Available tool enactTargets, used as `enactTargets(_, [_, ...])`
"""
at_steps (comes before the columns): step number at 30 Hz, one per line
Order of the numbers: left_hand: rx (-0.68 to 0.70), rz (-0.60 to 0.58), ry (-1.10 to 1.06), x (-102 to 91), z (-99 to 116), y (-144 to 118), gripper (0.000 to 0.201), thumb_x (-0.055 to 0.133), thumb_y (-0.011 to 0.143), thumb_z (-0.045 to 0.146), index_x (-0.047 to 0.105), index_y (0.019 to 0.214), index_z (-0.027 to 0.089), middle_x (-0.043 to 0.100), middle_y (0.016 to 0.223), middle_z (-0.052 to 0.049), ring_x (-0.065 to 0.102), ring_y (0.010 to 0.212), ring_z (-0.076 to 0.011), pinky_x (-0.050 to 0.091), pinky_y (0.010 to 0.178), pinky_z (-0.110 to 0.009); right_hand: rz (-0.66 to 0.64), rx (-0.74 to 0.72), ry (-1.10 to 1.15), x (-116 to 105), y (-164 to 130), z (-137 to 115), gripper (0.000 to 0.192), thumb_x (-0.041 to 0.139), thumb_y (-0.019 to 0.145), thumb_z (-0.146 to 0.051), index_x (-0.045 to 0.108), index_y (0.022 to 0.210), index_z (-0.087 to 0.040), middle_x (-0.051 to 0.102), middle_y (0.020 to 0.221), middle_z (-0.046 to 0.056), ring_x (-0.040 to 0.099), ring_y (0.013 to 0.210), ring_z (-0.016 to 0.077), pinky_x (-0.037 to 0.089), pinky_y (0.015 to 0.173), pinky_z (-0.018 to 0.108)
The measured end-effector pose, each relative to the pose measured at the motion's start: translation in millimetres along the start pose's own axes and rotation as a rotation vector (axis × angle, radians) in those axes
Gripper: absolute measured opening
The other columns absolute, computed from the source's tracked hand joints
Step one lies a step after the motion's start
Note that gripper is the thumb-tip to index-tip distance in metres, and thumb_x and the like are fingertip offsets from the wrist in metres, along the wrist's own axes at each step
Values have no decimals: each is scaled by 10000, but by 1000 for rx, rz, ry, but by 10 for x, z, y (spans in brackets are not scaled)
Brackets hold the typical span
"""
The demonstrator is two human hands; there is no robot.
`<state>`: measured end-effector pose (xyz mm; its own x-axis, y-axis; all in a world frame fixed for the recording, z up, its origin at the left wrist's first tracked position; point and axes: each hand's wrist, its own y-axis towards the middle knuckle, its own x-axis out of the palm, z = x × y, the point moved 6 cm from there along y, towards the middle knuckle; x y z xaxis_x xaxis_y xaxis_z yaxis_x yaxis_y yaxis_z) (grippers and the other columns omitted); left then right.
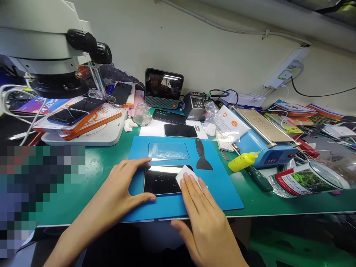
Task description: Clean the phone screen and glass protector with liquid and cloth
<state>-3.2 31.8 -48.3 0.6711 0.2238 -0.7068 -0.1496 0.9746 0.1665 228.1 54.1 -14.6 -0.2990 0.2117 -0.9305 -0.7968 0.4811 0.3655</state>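
the green bench (91, 163) carries a blue mat (217, 185) with a dark phone (161, 180) lying flat on it. the left hand (122, 185) is spread, bracing the phone's left edge; the right hand (203, 207) presses flat fingers on a white wipe (183, 174) at the phone's right end.

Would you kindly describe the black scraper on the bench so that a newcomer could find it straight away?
Start at the blue work mat in the middle of the green bench. The black scraper lies on the mat's far right part, beyond the right hand and to the right of the clear rectangular film. Unlike the flat phones nearby, it has a narrow handle that flares into a wide blade.
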Motion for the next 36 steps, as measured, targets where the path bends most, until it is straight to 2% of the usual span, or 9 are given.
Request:
enactTargets(5, [22, -1, 13, -1, 14, 6, 745, 853, 847, 522, 541, 1498, 339, 670, 1433, -72, 576, 1341, -371, 474, 1124, -554, -37, -39, 140, 104, 174, -213, 766, 525, 1076, -585, 516, 1571, 0, 453, 1671, 218, 426, 1576, 360, 414, 1295, 500])
enactTargets(8, [39, -1, 25, 5, 24, -4, 752, 837, 870, 518, 508, 1520, 336, 664, 1444, -78, 564, 1351, -369, 462, 1130, -553, -35, 20, 112, 142, 281, -91, 695, 444, 1118, -533, 533, 1558, -3, 474, 1657, 214, 465, 1554, 352, 435, 1281, 517])
enactTargets(12, [27, -10, 19, 17, 23, -21, 815, 862, 859, 513, 470, 1554, 352, 639, 1464, -77, 546, 1365, -366, 445, 1144, -550, 5, 81, -17, 61, 99, 29, 675, 432, 1128, -479, 497, 1571, 27, 477, 1643, 238, 491, 1533, 381, 524, 1200, 561])
enactTargets(15, [38, -20, 0, 2, 33, -22, 849, 873, 858, 478, 433, 1579, 393, 623, 1474, -60, 543, 1364, -358, 434, 1153, -546, -2, -21, 41, 43, 62, -182, 784, 492, 1088, -565, 478, 1576, 48, 444, 1656, 260, 450, 1555, 398, 520, 1205, 553])
enactTargets(19, [88, -94, -40, -13, 63, -22, 830, 790, 941, 354, 336, 1628, 455, 587, 1524, -43, 528, 1398, -328, 424, 1167, -531, -49, -108, 203, 149, 370, -454, 758, 493, 1090, -574, 506, 1574, 8, 473, 1652, 225, 440, 1568, 355, 421, 1286, 515])
enactTargets(22, [82, -101, -50, -27, 68, -21, 867, 791, 939, 356, 302, 1647, 456, 555, 1562, -49, 513, 1425, -323, 405, 1197, -533, -45, -52, 203, 197, 506, -338, 674, 476, 1112, -516, 537, 1556, -13, 492, 1644, 208, 459, 1559, 340, 418, 1290, 522])
enactTargets(28, [21, -97, -67, -21, 86, -4, 939, 845, 886, 422, 306, 1656, 427, 610, 1509, -61, 534, 1417, -348, 410, 1206, -581, 14, 2, 52, 39, 174, -113, 640, 471, 1117, -449, 516, 1567, 4, 485, 1644, 215, 503, 1528, 361, 526, 1205, 532])
enactTargets(32, [87, -123, -62, -53, 141, -34, 901, 783, 929, 334, 269, 1661, 450, 483, 1657, -39, 460, 1520, -329, 370, 1267, -562, -38, -129, 193, 77, 316, -401, 669, 490, 1103, -514, 549, 1552, -23, 512, 1637, 181, 497, 1537, 334, 469, 1259, 492])
enactTargets(36, [95, -125, -148, -103, 155, -72, 925, 650, 952, 193, 172, 1703, 444, 380, 1731, -43, 388, 1594, -308, 359, 1305, -534, -32, -98, 256, 208, 615, -429, 631, 476, 1119, -488, 563, 1539, -25, 527, 1625, 194, 488, 1545, 321, 410, 1300, 513])
